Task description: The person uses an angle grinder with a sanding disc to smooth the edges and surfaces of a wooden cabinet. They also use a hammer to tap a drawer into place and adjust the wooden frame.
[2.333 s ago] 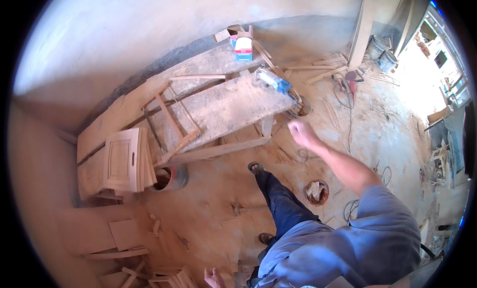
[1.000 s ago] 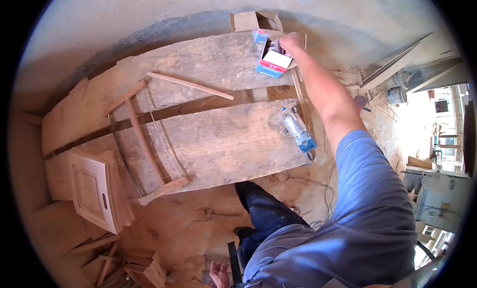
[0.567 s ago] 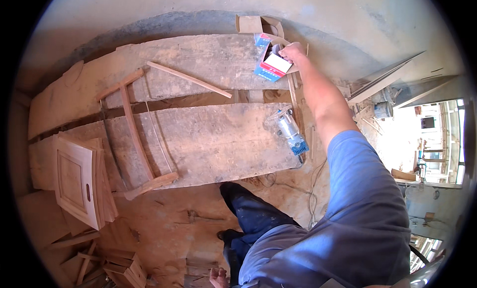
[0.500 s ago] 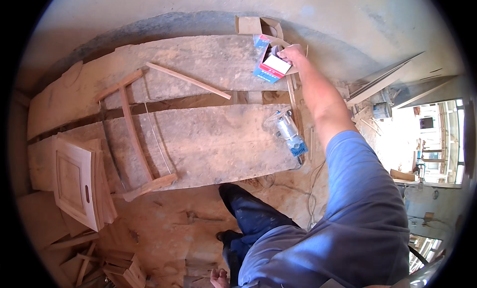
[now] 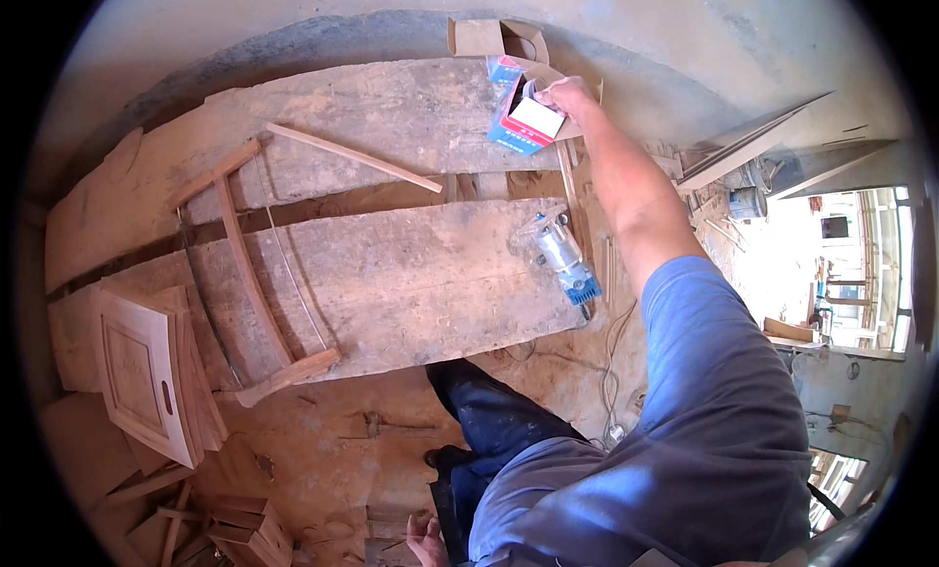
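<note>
My right hand (image 5: 570, 95) reaches to the far side of the bench, its fingers closed at the open top of a blue and red cardboard box (image 5: 513, 132). A greyish rounded piece shows beside the fingertips; what they grip is mostly hidden. The box has a white panel and raised brown flaps. Low in the view, next to my dark trousers, my left hand (image 5: 426, 542) hangs with nothing in it, fingers loosely bent and apart. Nearer than the box, a blue and silver trim router (image 5: 564, 259) lies on the bench's right end.
A wooden frame saw (image 5: 242, 244) and a thin wood strip (image 5: 354, 157) lie across the plank bench (image 5: 421, 273), which has a long gap between its boards. Panelled cabinet doors (image 5: 147, 371) lean at the left end. A cable (image 5: 610, 381) trails over the dusty floor.
The whole scene has shifted slightly left and up in the view. My right hand stays at the box, and my left hand shows a little more at the lower edge.
</note>
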Action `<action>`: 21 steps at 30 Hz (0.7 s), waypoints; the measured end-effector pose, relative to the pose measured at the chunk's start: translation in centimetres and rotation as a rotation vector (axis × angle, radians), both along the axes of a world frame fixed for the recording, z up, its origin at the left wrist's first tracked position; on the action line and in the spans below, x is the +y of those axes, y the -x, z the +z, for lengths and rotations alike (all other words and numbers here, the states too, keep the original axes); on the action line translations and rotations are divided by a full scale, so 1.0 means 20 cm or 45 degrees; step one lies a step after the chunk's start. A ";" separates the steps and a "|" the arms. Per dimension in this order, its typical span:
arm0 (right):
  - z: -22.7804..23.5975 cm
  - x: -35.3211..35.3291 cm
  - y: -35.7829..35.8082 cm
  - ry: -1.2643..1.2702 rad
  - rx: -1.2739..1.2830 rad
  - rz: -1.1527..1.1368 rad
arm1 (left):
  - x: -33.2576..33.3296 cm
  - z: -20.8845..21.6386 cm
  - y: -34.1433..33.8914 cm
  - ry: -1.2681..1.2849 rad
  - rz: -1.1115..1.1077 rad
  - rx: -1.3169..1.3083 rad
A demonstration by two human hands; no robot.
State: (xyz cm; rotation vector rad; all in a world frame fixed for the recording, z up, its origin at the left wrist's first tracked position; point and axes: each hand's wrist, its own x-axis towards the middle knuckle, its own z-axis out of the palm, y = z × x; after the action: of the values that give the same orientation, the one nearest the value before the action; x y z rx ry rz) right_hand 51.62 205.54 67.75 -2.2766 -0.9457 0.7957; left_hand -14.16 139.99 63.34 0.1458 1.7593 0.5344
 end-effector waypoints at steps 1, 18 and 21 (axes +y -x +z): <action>0.01 -0.01 0.01 -0.007 0.023 -0.009 | 0.04 0.03 -0.02 -0.009 0.114 -0.028; 0.18 -0.11 0.10 0.418 -1.434 0.514 | -0.16 -0.09 -0.14 0.032 0.341 -0.133; 0.32 0.02 0.27 0.369 -1.470 0.513 | 0.02 0.03 -0.28 -0.306 0.162 0.105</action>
State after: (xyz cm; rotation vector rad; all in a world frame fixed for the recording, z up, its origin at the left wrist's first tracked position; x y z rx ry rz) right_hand 46.17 205.95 74.13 -2.8151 -1.9025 -0.4103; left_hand -8.61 140.30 64.04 0.2271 1.7880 0.8430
